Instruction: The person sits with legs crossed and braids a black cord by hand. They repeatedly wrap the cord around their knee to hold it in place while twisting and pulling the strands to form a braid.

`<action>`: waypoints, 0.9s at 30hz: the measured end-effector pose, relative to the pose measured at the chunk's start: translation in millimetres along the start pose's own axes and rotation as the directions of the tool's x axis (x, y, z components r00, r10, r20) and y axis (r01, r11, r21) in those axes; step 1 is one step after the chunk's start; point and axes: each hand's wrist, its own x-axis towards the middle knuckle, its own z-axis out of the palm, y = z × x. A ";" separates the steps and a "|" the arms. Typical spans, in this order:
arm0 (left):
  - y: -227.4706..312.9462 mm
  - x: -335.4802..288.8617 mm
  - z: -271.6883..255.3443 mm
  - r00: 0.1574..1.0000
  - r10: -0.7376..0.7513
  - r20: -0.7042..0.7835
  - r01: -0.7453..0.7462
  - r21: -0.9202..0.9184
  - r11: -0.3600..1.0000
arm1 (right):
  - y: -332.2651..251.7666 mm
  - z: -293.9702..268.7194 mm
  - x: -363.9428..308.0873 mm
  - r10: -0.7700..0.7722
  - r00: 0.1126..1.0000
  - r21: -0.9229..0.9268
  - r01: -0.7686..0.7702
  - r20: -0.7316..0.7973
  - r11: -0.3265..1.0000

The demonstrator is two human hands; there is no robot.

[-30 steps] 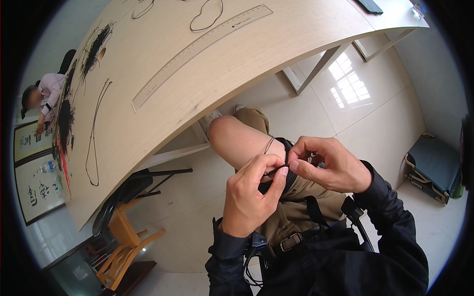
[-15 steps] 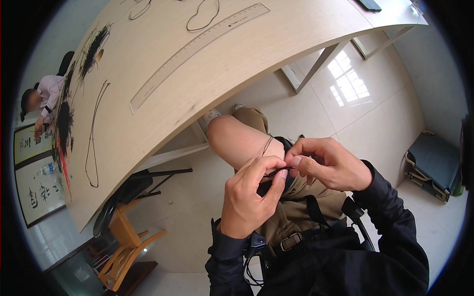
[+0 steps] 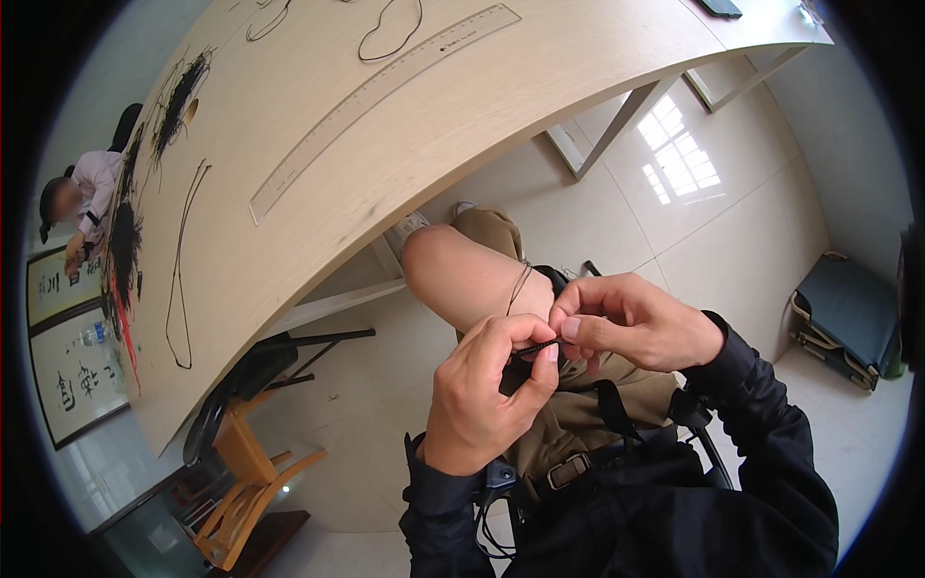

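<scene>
My left hand (image 3: 482, 390) pinches a thin black cord (image 3: 525, 351) between thumb and index finger, above my lap. Against its fingertips, my right hand (image 3: 641, 326) has its thumb and index finger pressed together at the cord's end, so the exact grip point is hidden. The stretch in my left fingers looks thicker, as if knotted or braided. A thin dark loop of cord (image 3: 521, 281) lies over my bare knee, just beyond the hands.
The pale wooden table (image 3: 405, 144) carries a clear ruler (image 3: 381, 101), a long cord loop (image 3: 176, 279) and bundles of black strands (image 3: 181, 101). Another person (image 3: 92, 193) sits at its far left. A wooden chair (image 3: 251, 453) and a folded dark green item (image 3: 846, 313) stand on the floor.
My left hand has shifted slightly left and down. The right thumb and index finger have drawn closer together at the cord. The thicker stretch of cord shows less between the hands.
</scene>
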 end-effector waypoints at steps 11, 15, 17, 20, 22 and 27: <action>2.5 2.8 -5.4 1.000 0.010 -0.011 -0.010 0.021 1.000 | -0.3 0.7 -2.1 -0.071 0.996 -0.023 0.069 -0.061 0.997; 3.1 4.4 -5.4 0.999 0.039 0.007 -0.039 0.030 0.999 | -3.3 4.1 -1.6 -0.037 0.997 -0.036 0.034 -0.073 0.999; 2.3 4.8 -3.4 0.999 0.053 -0.009 -0.053 0.042 0.998 | -2.7 4.8 -1.1 -0.024 0.997 -0.031 0.022 -0.076 0.999; 2.5 5.0 -3.4 0.999 0.047 -0.016 -0.046 0.044 0.998 | 0.3 7.3 0.3 -0.057 0.994 -0.007 0.056 -0.096 0.998; 1.8 4.3 -3.1 0.999 0.040 -0.030 -0.039 0.036 0.999 | -1.6 8.2 0.1 -0.034 0.994 0.004 0.035 -0.101 0.999; 1.6 4.0 -3.2 0.999 0.044 0.015 -0.044 0.033 0.998 | 3.2 4.5 0.4 -0.049 0.995 -0.036 0.046 -0.087 0.998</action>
